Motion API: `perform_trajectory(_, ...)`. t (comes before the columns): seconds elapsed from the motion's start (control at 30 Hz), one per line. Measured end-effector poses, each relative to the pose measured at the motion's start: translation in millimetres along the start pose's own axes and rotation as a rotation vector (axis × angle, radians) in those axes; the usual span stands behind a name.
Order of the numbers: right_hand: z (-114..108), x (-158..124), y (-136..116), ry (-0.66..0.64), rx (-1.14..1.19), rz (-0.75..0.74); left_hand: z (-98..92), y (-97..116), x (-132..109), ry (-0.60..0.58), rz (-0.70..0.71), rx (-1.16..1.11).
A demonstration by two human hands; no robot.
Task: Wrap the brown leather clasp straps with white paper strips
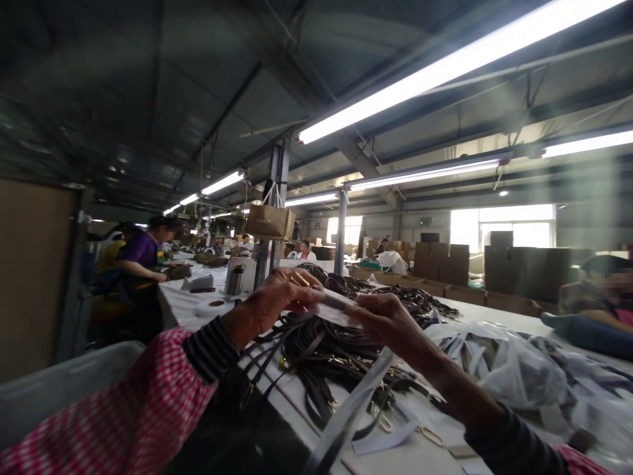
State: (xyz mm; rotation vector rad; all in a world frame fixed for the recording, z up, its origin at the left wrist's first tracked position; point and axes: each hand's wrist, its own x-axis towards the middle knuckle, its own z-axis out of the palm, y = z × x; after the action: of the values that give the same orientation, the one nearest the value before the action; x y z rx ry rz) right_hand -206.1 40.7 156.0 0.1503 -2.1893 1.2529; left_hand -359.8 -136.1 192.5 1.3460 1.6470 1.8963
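Here, the left hand (281, 293) and right hand (390, 323) each pinch a white strip (337, 307), held taut above the table (430, 458). Beneath, the heap of dark straps (316, 349) lies loose, seemingly unhandled; a plastic bag of white strips (499, 369) sits beside it.

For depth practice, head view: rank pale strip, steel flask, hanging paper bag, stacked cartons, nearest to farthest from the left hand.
1. Pale strip: in left hand.
2. Steel flask: table, left.
3. Paper bag: pillar behind.
4. Cartons: far right.
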Motion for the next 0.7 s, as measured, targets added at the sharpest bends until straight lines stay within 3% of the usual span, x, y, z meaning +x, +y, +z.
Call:
perform_trajectory(0.23, -28.4, -35.8, 0.3, -0.077, -0.207, 0.042, 1.5, -11.2, -15.4, -0.248, -0.143, 0.062)
perform_trajectory(0.43, -30.1, -47.7, -0.3, -0.23, -0.272, 0.088, 28.6, -43.5, -28.3, -0.534, -0.167, 0.193)
perform_trajectory(0.57, -25.9, -56.1, 1.5, -0.31, -0.28, 0.101, 40.3, -67.4, -43.7, -0.518, -0.199, 0.25)
perform_trajectory(0.7, -23.0, -64.9, 19.1, -0.372, -0.19, 0.159, 29.8, -90.2, -52.9, -0.553, -0.248, 0.365)
